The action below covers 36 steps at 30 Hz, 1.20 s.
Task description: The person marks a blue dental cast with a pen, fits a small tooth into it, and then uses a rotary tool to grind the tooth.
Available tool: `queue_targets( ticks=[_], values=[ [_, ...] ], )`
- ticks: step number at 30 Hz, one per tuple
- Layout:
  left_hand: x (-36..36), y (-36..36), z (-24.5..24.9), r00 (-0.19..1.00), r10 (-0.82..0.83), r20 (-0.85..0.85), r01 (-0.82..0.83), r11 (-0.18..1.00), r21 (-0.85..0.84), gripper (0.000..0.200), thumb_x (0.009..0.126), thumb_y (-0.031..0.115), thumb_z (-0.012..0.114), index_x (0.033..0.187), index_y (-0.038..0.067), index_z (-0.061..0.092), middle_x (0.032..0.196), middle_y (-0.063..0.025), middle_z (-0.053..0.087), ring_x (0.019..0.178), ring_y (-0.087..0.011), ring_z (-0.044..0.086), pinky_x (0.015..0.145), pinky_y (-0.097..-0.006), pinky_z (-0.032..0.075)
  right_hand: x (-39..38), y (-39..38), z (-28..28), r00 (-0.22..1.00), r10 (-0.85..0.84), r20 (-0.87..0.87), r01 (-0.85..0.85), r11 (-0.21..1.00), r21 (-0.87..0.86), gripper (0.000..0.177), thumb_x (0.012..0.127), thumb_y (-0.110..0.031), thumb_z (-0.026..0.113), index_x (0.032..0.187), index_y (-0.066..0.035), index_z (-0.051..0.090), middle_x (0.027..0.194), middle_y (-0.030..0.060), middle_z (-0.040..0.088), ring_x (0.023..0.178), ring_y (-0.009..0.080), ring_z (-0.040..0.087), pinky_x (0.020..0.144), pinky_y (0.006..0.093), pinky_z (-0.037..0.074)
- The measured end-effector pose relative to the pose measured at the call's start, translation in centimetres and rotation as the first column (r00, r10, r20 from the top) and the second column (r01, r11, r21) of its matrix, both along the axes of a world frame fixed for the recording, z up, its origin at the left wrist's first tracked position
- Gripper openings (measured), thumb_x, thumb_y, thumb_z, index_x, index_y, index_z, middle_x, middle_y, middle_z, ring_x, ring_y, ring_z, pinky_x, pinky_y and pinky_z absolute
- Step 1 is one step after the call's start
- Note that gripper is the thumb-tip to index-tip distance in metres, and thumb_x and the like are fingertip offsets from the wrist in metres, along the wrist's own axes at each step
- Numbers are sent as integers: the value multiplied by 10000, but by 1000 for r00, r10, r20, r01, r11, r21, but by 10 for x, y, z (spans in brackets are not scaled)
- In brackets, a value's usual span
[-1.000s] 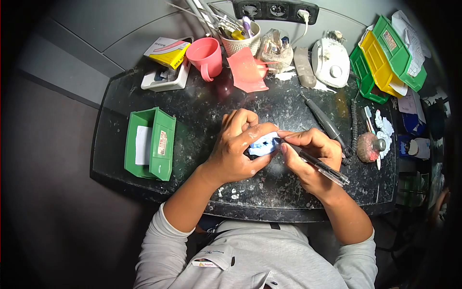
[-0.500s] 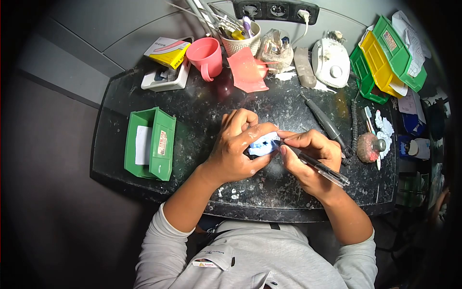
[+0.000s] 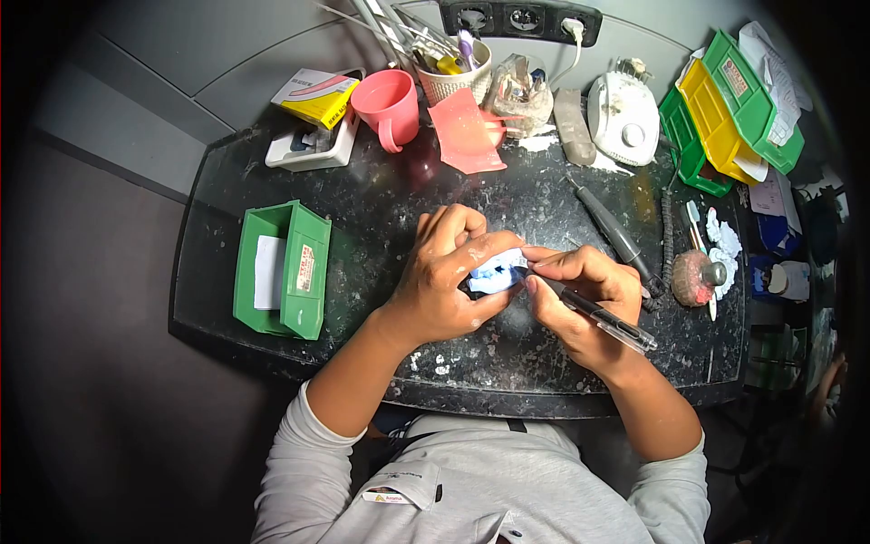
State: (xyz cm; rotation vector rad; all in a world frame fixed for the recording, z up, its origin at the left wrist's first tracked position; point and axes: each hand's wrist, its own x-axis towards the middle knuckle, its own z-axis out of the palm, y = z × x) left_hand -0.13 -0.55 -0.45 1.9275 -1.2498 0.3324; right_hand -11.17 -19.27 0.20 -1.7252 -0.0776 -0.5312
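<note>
Pale blue piece (image 3: pixel 494 279): held in both hands, above the front half of the black bench (image 3: pixel 381 204).

Left hand (image 3: pixel 439 276): fingers curled and clamped on the piece, thumb on the near side. Right hand (image 3: pixel 594 299): thumb and fingers together, clamped on a black pen-like tool (image 3: pixel 603 317), tip at the piece's right end. Exact contact hidden by fingers.

Containers:
- Green bin (image 3: pixel 305 313), bench left: 1 white paper (image 3: pixel 269 272) inside, label on its wall.
- White tray (image 3: pixel 313 163), back left: small dark items inside, too shaded to identify. 1 yellow-and-white box (image 3: pixel 317 98) sits tilted across the top.
- Pink mug (image 3: pixel 385 107): upright beside the tray, contents unclear.
- Woven cup (image 3: pixel 453 88): packed with tools, incl. 1 purple and 1 yellow handle.
- Cloudy clear container (image 3: pixel 535 111): items inside, can't identify.
- Green and yellow bins (image 3: pixel 720 113), back right: stacked at a tilt, papers (image 3: pixel 778 91) in the top.
- Round jar (image 3: pixel 691 277), right: metal cap on.
</note>
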Motion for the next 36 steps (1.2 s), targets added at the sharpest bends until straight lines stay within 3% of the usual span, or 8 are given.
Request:
queue_targets(
  ticks=[13,21,29,31,33,36],
  values=[
    [0,0,-2,1000,9,4,-9,1000,-2,553,629,148,887,1168,115,768,965,-72,565,891,-245,596,842,-401,424,0,1,-1,1000,-21,-17,21,1000,-7,137,839,-30,827,881,42,718,999,240,805,736,95,733,621,256,570],
    [-3,1,3,999,15,-39,-13,999,41,501,673,146,871,1160,139,751,1002,-88,572,925,-268,589,840,-406,411,0,1,-3,1000,-22,-8,22,1000,-10,138,838,-30,829,885,42,721,999,240,804,727,88,725,612,252,562],
    [-1,-1,-1,1000,12,-10,-12,1000,10,539,630,153,892,1156,123,778,951,-51,551,847,-218,573,836,-380,407,0,1,2,999,-24,-26,24,1000,18,132,832,-27,828,871,38,719,975,239,804,734,104,742,612,257,568],
    [-1,0,0,1000,7,-5,-7,1000,4,540,629,150,892,1157,124,778,952,-50,551,843,-218,570,838,-379,408,1,0,-1,1000,-19,17,20,999,-51,132,837,-32,827,862,36,716,967,232,805,744,114,753,619,260,574],
    [-2,1,1,999,9,-31,-8,999,33,498,673,145,873,1156,144,754,999,-79,572,923,-261,591,833,-403,410,1,0,-3,1000,-20,14,21,999,-44,133,838,-34,827,861,35,716,960,227,805,744,116,755,622,261,576],
    [-4,0,3,999,12,-39,-12,1000,18,498,672,145,873,1155,140,753,995,-79,572,923,-261,593,832,-402,412,1,1,-1,1000,-30,9,30,999,-26,135,839,-38,828,862,34,716,951,222,805,739,116,754,628,262,580]
  ],
)
